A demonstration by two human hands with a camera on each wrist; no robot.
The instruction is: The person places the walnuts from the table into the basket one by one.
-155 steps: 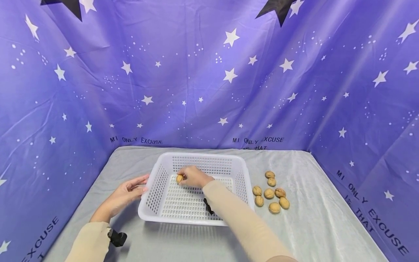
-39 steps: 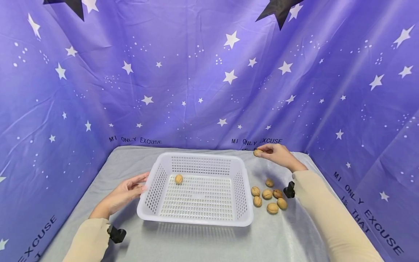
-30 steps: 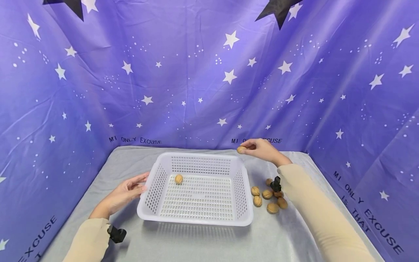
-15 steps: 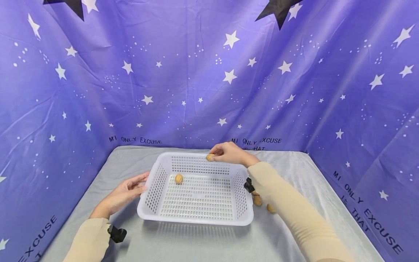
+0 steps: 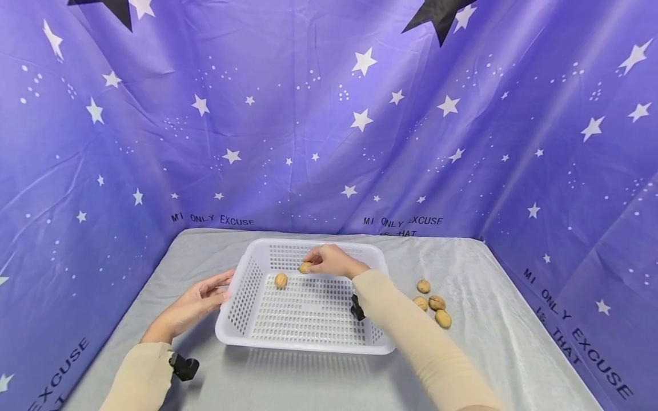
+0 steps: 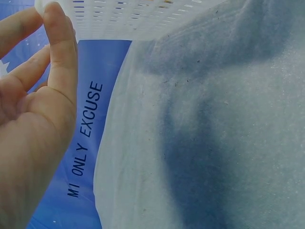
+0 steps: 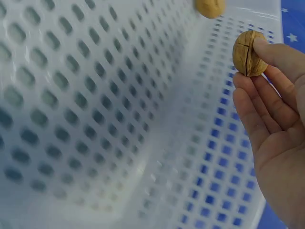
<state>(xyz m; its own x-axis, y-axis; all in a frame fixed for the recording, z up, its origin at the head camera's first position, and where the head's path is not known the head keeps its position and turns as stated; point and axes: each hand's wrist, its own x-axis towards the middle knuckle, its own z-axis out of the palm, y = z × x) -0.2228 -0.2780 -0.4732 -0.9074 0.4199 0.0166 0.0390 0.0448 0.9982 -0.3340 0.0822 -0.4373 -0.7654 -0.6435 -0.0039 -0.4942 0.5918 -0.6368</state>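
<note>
Bkgd: purple-blue curtain (image 5: 303, 131), stars + lettering, back & both sides. Grey cloth (image 5: 288, 382) under everything.

White basket (image 5: 308, 346): perforated, upright on cloth, long side twd me. Cream sleeves (image 5: 416, 337) both arms, black wrist cams (image 5: 183, 366) at cuffs; R forearm crosses basket's R end, so head view can't show what's beneath.

L hand (image 5: 197, 302): at basket's L end, thumb + fingers loosely spread, tips touching rim. Prob. just steadying.

R hand (image 5: 331, 261): inside basket's outline, nr far wall. Pinch closed to one nut's width, thumb vs fingertips, lower fingers extended loosely. Has the held walnut (image 7: 248, 53), seam visible in R wrist view. Can't tell exact ht. over floor.

Other walnut (image 5: 280, 281): on basket floor, L of my pinch, apart from held one. Loose walnuts (image 5: 436, 302): 4 visible on cloth, R of basket; poss. more under sleeve.

Step, my read: placing nut no. 2, transfer nearly done. Next move calls for: lower till nut meets floor, ease thumb off gently (round, may roll twd neighbor), keep knuckles clr of far wall, L fingers light. Then back R for another.
</note>
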